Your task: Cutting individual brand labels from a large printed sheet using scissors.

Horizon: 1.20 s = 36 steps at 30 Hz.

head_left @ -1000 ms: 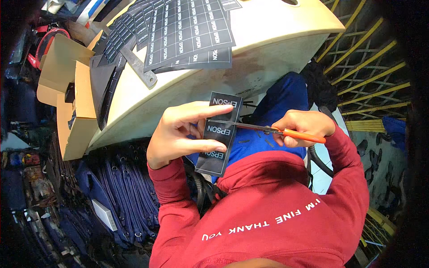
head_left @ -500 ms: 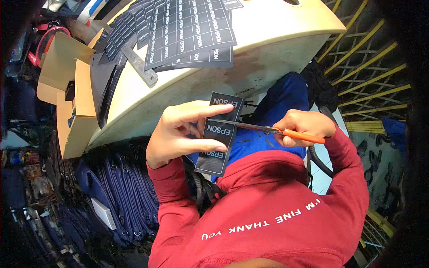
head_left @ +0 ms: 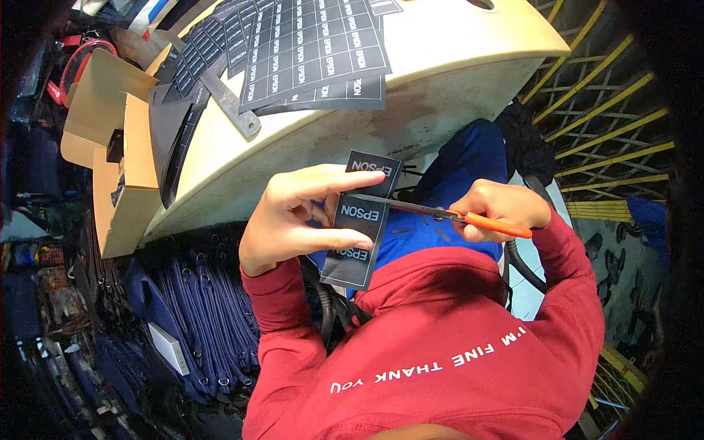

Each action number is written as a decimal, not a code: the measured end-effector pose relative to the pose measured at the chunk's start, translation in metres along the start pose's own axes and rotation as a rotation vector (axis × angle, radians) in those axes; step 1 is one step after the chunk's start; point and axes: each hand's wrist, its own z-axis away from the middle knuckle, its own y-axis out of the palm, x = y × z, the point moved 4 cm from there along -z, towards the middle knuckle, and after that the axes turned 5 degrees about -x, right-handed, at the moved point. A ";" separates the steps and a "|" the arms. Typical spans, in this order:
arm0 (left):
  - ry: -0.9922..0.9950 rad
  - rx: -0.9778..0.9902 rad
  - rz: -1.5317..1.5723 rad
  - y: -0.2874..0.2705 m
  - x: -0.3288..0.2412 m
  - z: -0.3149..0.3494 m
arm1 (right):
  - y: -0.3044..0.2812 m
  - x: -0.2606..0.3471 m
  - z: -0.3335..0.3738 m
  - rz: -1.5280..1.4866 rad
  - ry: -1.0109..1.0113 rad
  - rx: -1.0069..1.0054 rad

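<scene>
My left hand (head_left: 293, 216) pinches a dark strip of several printed labels (head_left: 358, 233) between thumb and fingers, with the index finger stretched over its upper label. My right hand (head_left: 497, 205) is wrapped round the orange handles of a pair of scissors (head_left: 499, 224). The scissor blades (head_left: 411, 207) reach leftward across the strip, at the line between its upper and middle labels. Part of the strip lies hidden behind the left thumb and index finger. Both hands are held above my lap, in front of the table edge.
Dark label sheets (head_left: 315, 55) and a metal ruler (head_left: 231, 106) lie on the pale table (head_left: 440, 48). An open cardboard box (head_left: 136, 158) stands at its left. Below are bundled navy straps (head_left: 209, 315) and a small white box (head_left: 169, 348). A yellow folding grille (head_left: 601, 95) stands at right.
</scene>
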 end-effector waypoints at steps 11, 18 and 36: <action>0.125 0.043 0.016 0.000 0.002 -0.001 | 0.000 -0.002 -0.001 0.064 -0.010 -0.011; 0.096 0.051 0.030 0.001 0.003 0.000 | 0.000 -0.001 -0.001 0.097 0.021 -0.034; 0.041 -0.149 0.165 -0.002 0.014 -0.013 | 0.000 -0.039 0.039 0.048 0.212 -0.293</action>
